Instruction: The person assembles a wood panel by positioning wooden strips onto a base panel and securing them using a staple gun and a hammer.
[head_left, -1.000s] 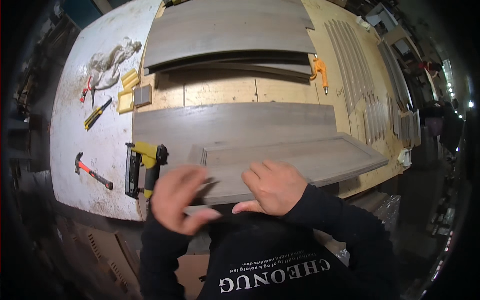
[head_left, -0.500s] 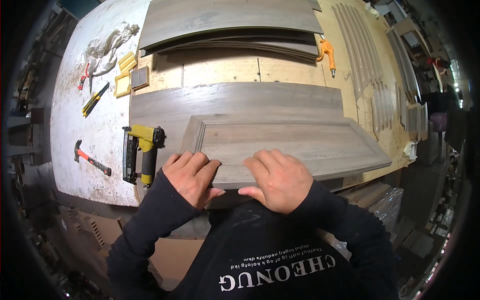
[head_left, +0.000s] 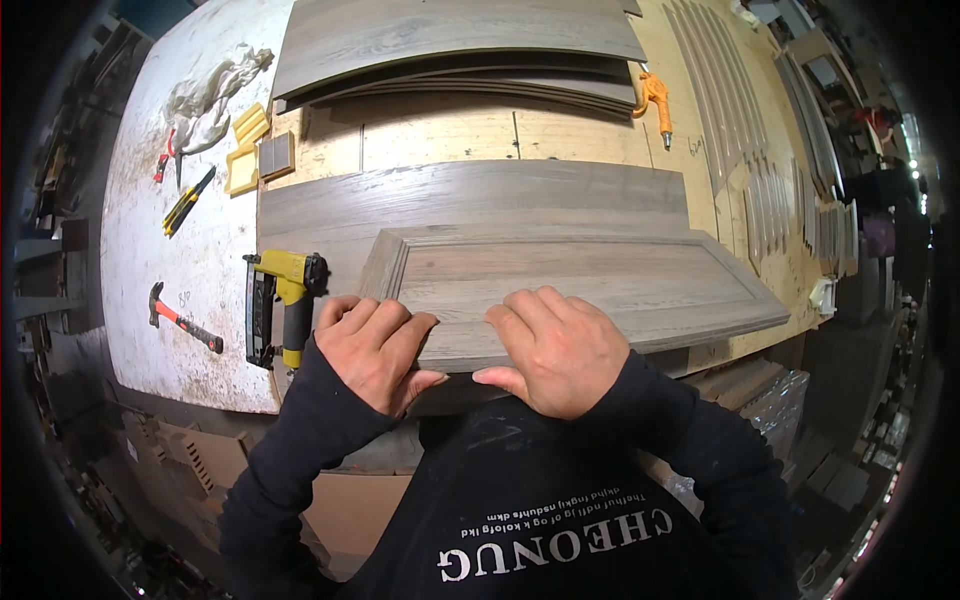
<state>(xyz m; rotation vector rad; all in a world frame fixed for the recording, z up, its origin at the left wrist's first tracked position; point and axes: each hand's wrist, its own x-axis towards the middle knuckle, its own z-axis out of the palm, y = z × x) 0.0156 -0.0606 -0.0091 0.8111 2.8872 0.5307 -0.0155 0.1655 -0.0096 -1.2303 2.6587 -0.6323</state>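
Observation:
A grey wood-grain cabinet door [head_left: 540,272] with a raised frame lies on a larger flat board [head_left: 480,195] of the same finish. My left hand [head_left: 372,350] grips its near edge by the left corner, fingers over the frame and thumb along the front edge. Further right on that edge, my right hand [head_left: 556,350] holds on the same way, its thumb pointing toward the left one. Both thumbs are apart from each other. Just left of my left hand stands a yellow and black nail gun [head_left: 290,300]; its lower end is close to my sleeve.
On the white left part of the bench lie a hammer [head_left: 185,318], a utility knife [head_left: 188,202], yellow blocks [head_left: 243,165] and a crumpled cloth [head_left: 210,100]. Stacked grey panels [head_left: 460,45] fill the far side, beside an orange air blow gun [head_left: 655,105]. Long strips [head_left: 712,90] lie right.
The door has shifted very slightly, its right end a little farther right and nearer the bench's edge. Both hands keep the same hold, moving barely left and up.

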